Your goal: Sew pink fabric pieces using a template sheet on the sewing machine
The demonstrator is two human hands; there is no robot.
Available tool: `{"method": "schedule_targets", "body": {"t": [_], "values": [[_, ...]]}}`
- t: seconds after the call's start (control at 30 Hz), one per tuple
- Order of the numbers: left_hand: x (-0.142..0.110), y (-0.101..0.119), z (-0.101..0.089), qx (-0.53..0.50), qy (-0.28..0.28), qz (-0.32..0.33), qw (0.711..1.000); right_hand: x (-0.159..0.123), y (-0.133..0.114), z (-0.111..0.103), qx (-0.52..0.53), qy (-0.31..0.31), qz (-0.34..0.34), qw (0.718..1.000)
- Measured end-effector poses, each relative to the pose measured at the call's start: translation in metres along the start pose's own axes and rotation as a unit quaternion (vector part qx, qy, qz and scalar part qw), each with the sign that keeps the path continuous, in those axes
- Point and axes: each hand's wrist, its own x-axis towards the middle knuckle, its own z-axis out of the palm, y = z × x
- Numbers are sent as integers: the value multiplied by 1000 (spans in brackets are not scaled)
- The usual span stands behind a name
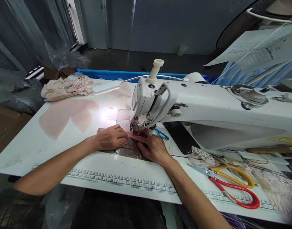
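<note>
A white sewing machine point(148, 98) stands over the table, its presser foot point(134, 128) close above a piece of sheer pale pink fabric point(123, 124). Left of the foot, my left hand point(112, 137) has its fingers curled together on the fabric's near edge. My right hand point(152, 148) is just right of the foot, index finger and thumb closed at the same fabric; its fingertips nearly meet those of the left. Beneath both hands lies a shiny brown covering point(127, 152) on the machine bed. The fabric between the fingers is partly hidden.
Cut sheer pink pieces point(65, 117) and a lace bundle point(67, 88) lie at left. A lit lamp point(107, 87) leans over the table. Right are blue thread snips point(162, 134), a black phone point(181, 136), scissors point(228, 181) and lace scraps point(272, 181). A printed ruler point(122, 183) follows the front edge.
</note>
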Motion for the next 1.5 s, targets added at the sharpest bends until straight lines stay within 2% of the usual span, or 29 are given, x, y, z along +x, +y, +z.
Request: {"method": "schedule_targets", "body": {"t": [0.13, 0.5, 0.7, 0.83, 1.03, 1.17, 1.27, 1.37, 1.5], "values": [[-2, 1, 2, -28, -20, -4, 999, 0, -1, -2, 1, 1, -14, 1000], [1, 1, 4, -46, 14, -52, 998, 0, -4, -5, 0, -9, 12, 1000], [3, 1, 3, -87, 48, -86, 991, 3, -2, -11, 157, 50, 52, 985], [3, 2, 3, -102, 46, -104, 988, 4, -1, -13, 190, 62, 66, 978], [4, 4, 3, -103, 42, -125, 986, 4, -2, -12, 178, 73, 103, 976], [5, 3, 3, -41, 31, -83, 995, 5, -2, -13, 171, 63, 98, 978], [6, 2, 2, 20, 36, -48, 998, 4, -1, -12, 137, 39, 76, 987], [6, 3, 0, 61, 10, -31, 998, 2, 0, -8, 63, 9, 25, 998], [6, 6, -2, 42, 5, -39, 998, 1, -1, -5, -5, -16, -12, 1000]]}}
